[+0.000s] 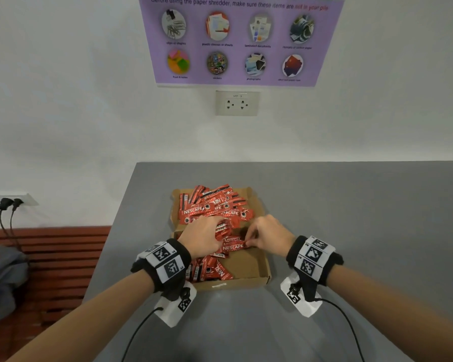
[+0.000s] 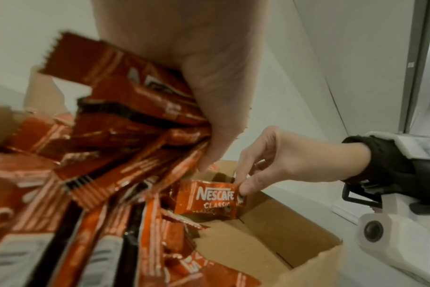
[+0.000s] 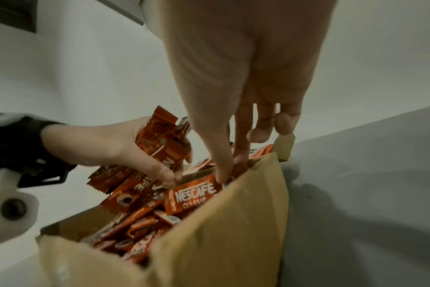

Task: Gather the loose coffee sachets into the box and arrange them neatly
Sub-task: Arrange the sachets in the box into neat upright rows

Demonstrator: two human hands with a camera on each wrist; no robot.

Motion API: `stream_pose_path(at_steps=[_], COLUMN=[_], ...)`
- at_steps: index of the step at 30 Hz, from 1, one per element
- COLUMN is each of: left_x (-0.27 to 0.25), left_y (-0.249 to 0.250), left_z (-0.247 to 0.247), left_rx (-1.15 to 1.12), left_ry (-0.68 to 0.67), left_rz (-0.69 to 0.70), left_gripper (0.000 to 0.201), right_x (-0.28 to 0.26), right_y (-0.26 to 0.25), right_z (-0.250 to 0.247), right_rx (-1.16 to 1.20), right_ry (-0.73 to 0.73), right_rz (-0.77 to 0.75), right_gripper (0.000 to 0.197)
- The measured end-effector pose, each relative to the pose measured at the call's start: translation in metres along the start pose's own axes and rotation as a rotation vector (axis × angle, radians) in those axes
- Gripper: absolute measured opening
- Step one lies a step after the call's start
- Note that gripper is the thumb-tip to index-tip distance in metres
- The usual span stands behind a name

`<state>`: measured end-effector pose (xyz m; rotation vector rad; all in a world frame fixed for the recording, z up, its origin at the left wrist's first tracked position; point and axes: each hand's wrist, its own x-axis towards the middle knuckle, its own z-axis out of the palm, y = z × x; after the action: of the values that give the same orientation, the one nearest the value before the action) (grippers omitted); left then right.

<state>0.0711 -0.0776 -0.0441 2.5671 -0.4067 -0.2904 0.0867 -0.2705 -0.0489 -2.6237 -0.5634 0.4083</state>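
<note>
Sorting step: left hand [image 1: 203,237] grips a bundle of sachets [image 2: 125,124]; right hand [image 1: 268,235] pinches one sachet [image 2: 209,196] beside it, above the box [image 1: 249,279]. Next: probably add it to the bundle, aligned.

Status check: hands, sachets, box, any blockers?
Left hand grips a bundle of sachets. Right hand pinches a single sachet by its end. Both over the box, far pile still jumbled. No blockers seen.

Sachets [image 1: 194,211] read "NESCAFE CLASSIC"; poster [image 1: 239,40] mentions "paper shredder".
</note>
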Motion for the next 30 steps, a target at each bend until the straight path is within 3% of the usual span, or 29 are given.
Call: stream_pose_path(at_steps=[6,18,22,30], left_x=[-0.001,-0.001,0.0,0.003], left_y=[-0.01,-0.009,-0.011,-0.023], left_z=[-0.002,0.004,0.007,0.011], left_rx=[0.011,-0.042,0.029,0.133], left_ry=[0.034,0.024,0.078,0.115], left_rz=[-0.056,-0.041,-0.105,-0.192], left_gripper=[0.038,0.039,0.04,0.038], right_x=[0.003,0.008,0.007,0.022], right_y=[-0.002,0.002,-0.007,-0.027], right_z=[0.006,0.007,0.007,0.01], right_rx=[-0.198,-0.218,-0.316,-0.371], right_ry=[0.006,0.008,0.06,-0.026], right_rz=[0.001,0.006,-0.083,-0.138], right_gripper=[0.015,0.019,0.026,0.01])
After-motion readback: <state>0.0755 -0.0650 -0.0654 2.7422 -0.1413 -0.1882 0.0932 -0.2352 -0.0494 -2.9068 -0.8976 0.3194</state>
